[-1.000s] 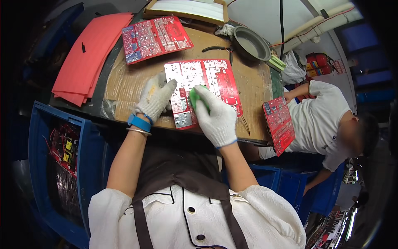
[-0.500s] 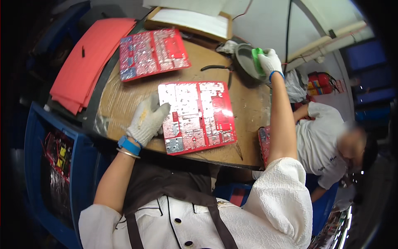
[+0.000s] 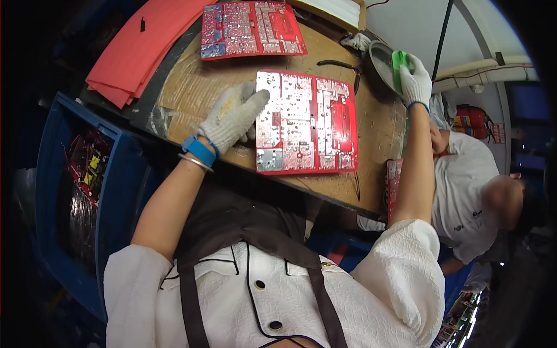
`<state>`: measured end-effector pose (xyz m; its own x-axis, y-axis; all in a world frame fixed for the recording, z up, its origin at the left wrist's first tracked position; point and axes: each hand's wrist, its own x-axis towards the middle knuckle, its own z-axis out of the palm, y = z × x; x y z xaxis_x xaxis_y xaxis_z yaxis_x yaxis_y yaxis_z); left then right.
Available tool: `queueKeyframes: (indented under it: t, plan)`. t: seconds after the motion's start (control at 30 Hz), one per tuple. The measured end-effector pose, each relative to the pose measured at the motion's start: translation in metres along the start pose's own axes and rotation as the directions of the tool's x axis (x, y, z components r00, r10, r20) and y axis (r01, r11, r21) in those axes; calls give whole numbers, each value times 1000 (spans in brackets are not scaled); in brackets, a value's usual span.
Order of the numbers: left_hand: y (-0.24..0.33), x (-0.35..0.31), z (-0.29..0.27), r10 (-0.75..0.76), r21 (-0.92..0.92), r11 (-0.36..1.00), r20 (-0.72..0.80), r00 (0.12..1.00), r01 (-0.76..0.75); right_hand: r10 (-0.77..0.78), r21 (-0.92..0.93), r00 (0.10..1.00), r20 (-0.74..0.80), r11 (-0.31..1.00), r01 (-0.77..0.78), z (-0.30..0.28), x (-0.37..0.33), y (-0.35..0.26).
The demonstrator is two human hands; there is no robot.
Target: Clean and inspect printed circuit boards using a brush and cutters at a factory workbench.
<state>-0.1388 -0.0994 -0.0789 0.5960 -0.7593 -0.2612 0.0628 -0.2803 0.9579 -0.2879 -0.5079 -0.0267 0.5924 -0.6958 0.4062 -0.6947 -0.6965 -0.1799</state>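
Note:
My left hand (image 3: 235,113), in a white knit glove, grips the left edge of a red circuit board (image 3: 307,124). Its thumb lies on the shiny soldered face; the other fingers are partly hidden behind the edge. My gloved right hand (image 3: 415,80) is closed on a green brush (image 3: 399,64), whose lower end is inside a dark round bowl (image 3: 378,61) at the table's far right. The bristles are out of sight. A second red circuit board (image 3: 252,29) lies further back on the left.
Black-handled pliers (image 3: 339,65) lie beside the bowl. Pink foam sheets (image 3: 139,52) are stacked at the far left, above a blue crate (image 3: 110,139) of wired boards. A person in a white shirt (image 3: 464,180) sits close on the right. A fire extinguisher (image 3: 473,122) hangs behind.
The whole view has shifted, so the table and both boards appear higher and further right. My left hand still grips the board; my right hand still holds the brush at the bowl.

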Motion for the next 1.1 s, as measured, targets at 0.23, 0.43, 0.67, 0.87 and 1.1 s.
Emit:
queueKeyframes:
  t: [0.23,0.43,0.67,0.87,1.1]
  plan:
    - [-5,0,5,97,-43,994,12,995,-97,-230,521,973,-30,827,212,-45,-262,-199]
    - [-15,-15,5,150,-180,972,-13,989,-150,11,531,1000,20,847,-20,-47,-252,-177]
    - [-17,-18,9,172,-206,962,-59,983,-180,53,437,998,43,897,-66,-52,-250,-178]
    - [-17,-12,4,186,-193,963,-37,982,-189,-87,514,993,76,857,36,-53,-278,-197]
    - [-16,-10,1,121,-173,977,-34,992,-125,-117,505,993,11,858,95,-54,-300,-190]
